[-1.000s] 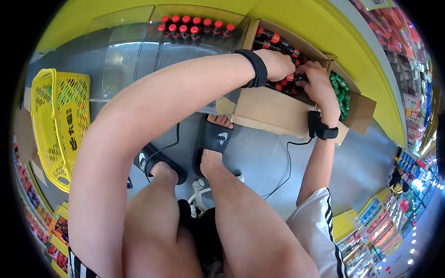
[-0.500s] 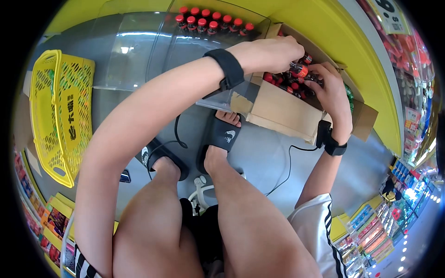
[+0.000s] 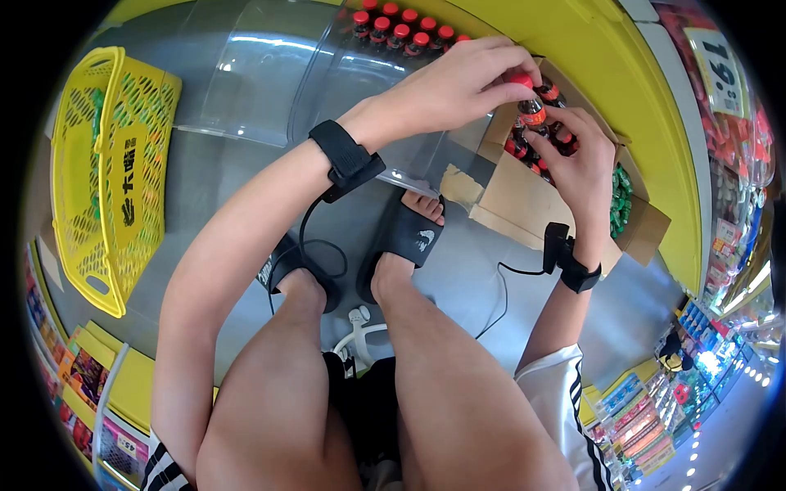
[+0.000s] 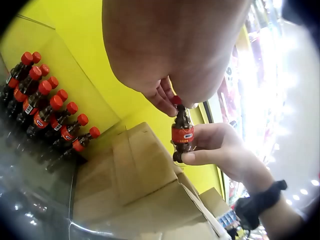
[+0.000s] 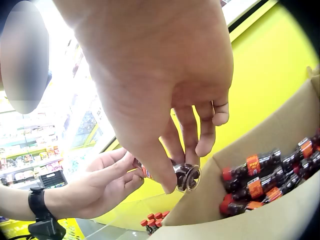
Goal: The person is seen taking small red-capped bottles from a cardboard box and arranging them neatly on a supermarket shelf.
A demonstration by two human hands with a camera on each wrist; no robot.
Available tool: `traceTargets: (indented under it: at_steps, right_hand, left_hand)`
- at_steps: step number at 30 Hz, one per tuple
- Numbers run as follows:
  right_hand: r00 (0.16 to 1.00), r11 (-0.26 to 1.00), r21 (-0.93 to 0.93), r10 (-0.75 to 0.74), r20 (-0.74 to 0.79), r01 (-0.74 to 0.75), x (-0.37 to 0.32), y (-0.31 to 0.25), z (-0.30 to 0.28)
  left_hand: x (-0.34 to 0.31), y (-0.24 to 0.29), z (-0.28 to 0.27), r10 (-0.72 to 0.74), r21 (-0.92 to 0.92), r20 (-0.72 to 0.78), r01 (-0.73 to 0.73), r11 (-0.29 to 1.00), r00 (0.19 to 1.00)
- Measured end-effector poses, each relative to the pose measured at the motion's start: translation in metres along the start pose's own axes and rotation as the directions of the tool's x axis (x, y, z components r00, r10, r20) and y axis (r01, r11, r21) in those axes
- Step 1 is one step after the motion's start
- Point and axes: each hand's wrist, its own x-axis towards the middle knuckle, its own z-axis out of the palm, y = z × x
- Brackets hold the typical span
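A small cola bottle (image 3: 532, 112) with a red cap and red label is held between both hands above an open cardboard box (image 3: 517, 200). My left hand (image 3: 471, 82) pinches it at the red cap. Lower down, the thumb and fingers of my right hand (image 3: 583, 151) grip it near its base. In the left wrist view the bottle (image 4: 182, 132) stands nearly upright, label showing. The right wrist view shows its round base (image 5: 189, 177) by the right thumb. More cola bottles (image 5: 255, 187) lie on their sides in the box.
Red-capped bottles (image 3: 401, 34) stand in rows in a clear plastic bin (image 3: 262, 90) to the left. Green-wrapped items (image 3: 622, 200) fill a box section at the right. A yellow basket (image 3: 143, 204) stands at far left. Cables (image 3: 501, 295) trail from both wrists.
The hands have come up from among the bottles in the box with one bottle between them. It has turned more upright, and the left hand now pinches its cap.
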Motion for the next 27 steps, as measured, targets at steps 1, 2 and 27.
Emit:
traceTargets:
  at_steps: [1, 2, 27]
  right_hand:
    - [1.0, 1.0, 0.002, -0.004, 0.006, 0.004, 0.001, -0.003, 0.005]
    - [1.0, 1.0, 0.013, 0.005, -0.008, -0.004, 0.003, -0.006, 0.009]
    - [0.991, 0.992, 0.098, 0.073, 0.111, -0.084, 0.014, -0.045, 0.033]
  left_hand:
    - [-0.004, 0.002, -0.002, -0.005, 0.002, -0.005, 0.005, 1.0, 1.0]
    - [-0.008, 0.005, -0.002, -0.081, -0.113, -0.027, 0.078, 0.991, 0.996]
    - [-0.061, -0.013, -0.015, -0.298, -0.224, -0.053, 0.279, 0.934, 0.953]
